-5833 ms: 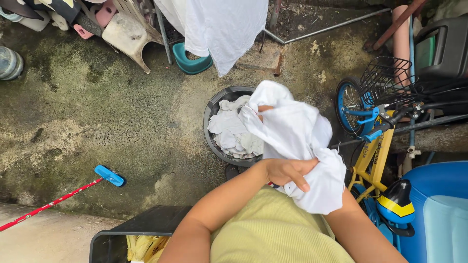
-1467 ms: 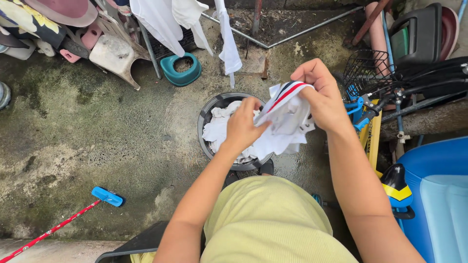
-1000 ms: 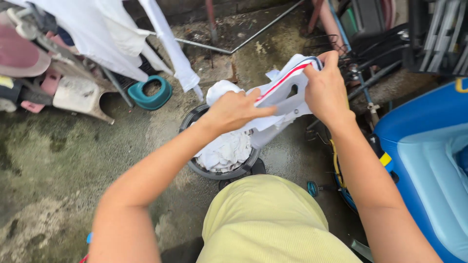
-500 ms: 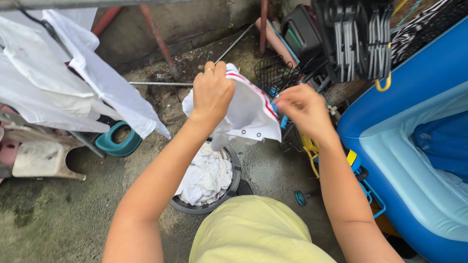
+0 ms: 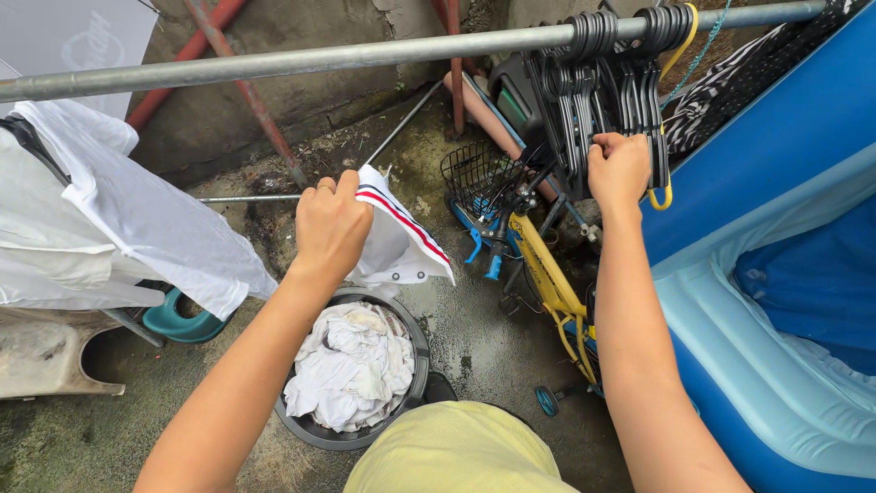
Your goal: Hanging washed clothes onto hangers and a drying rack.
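Observation:
My left hand [image 5: 330, 225] grips a white garment [image 5: 394, 242] with a red and dark striped edge, held up above a dark round basin [image 5: 412, 383] full of white laundry [image 5: 351, 365]. My right hand [image 5: 620, 169] is raised to a bunch of black hangers [image 5: 602, 82] that hang on a grey metal rail [image 5: 319, 59], its fingers closed on one of them. A yellow hanger [image 5: 671, 192] hangs beside that hand.
White clothes [image 5: 109, 219] hang on the rail at left. A small yellow and blue bicycle with a wire basket [image 5: 538, 265] stands below the hangers. A blue inflatable pool [image 5: 776, 301] fills the right side. A teal pot [image 5: 178, 324] and a pale plastic chair [image 5: 46, 356] sit on wet concrete at left.
My right hand has let go of the garment and reached up to the black hangers. My left hand alone keeps the garment, and the view has tilted up to the rail.

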